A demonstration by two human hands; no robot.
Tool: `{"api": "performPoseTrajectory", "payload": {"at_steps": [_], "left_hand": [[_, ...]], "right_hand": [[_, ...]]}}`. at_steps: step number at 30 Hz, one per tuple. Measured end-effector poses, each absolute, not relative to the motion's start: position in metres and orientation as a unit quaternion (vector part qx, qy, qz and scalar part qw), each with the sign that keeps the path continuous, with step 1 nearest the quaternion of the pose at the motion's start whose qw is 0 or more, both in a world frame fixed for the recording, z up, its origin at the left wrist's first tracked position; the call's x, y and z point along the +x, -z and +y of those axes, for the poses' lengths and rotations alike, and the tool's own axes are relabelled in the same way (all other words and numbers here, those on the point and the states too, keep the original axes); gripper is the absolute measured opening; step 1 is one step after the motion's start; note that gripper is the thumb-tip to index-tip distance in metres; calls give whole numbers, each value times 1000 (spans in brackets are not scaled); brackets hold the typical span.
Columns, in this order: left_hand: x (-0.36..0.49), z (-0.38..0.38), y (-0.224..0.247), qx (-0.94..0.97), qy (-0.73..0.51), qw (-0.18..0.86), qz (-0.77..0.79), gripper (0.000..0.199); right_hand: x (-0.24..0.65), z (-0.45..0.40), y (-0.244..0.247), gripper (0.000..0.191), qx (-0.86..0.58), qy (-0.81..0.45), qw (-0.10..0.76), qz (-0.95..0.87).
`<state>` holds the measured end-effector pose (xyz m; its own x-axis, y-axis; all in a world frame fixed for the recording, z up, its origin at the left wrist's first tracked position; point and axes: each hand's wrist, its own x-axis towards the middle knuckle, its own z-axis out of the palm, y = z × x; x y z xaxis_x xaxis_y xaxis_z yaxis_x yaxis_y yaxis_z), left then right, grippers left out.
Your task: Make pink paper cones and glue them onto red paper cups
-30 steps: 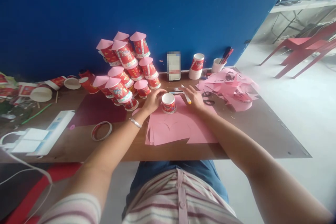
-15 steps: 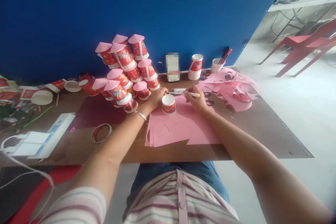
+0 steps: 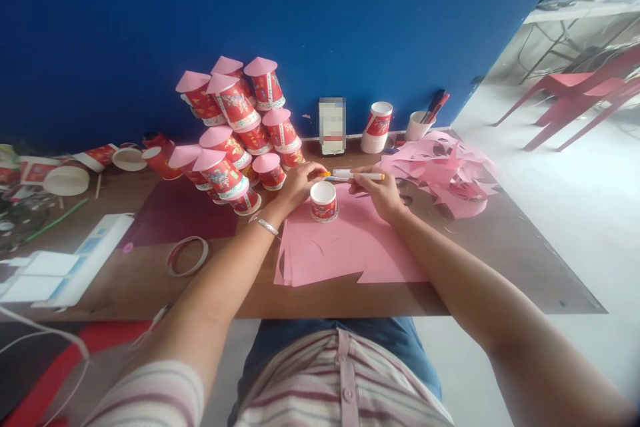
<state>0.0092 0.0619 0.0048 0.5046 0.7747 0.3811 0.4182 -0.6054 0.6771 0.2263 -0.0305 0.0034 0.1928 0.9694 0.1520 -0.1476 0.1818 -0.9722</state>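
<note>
My right hand point(image 3: 379, 192) is closed around a white marker point(image 3: 369, 177) with an orange end, held level over the pink paper. Between the fingertips of my left hand point(image 3: 304, 181) shows a small orange marker cap point(image 3: 326, 174), close to the marker's other end. Whether cap and marker touch is unclear. Just below the hands, a short red paper cup point(image 3: 323, 203) with a white inside stands on the stack of pink paper point(image 3: 345, 247). Curved lines or cuts mark the top sheet. A small white strip point(image 3: 341, 173) lies behind the cup, partly hidden.
Red cups with pink cone tops point(image 3: 227, 173) are piled at left. Behind stand a phone point(image 3: 332, 127), a red-and-white cup stack point(image 3: 378, 127) and a pen cup point(image 3: 418, 125). Pink scraps point(image 3: 445, 170) and scissors point(image 3: 406, 200) lie right; a paper ring point(image 3: 187, 256) and power strip point(image 3: 87, 260) left.
The orange cap now shows at my left fingertips. The marker in my right hand lies more level and a little further right. The camera view has shifted slightly.
</note>
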Motion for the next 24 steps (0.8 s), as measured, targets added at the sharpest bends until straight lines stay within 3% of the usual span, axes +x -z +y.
{"api": "performPoseTrajectory", "payload": {"at_steps": [18, 24], "left_hand": [[9, 49, -12, 806, -359, 319, 346, 18], [5, 50, -9, 787, -367, 345, 357, 18]], "right_hand": [[213, -30, -4, 51, -451, -502, 607, -421], [229, -27, 0, 45, -500, -381, 589, -508]]}}
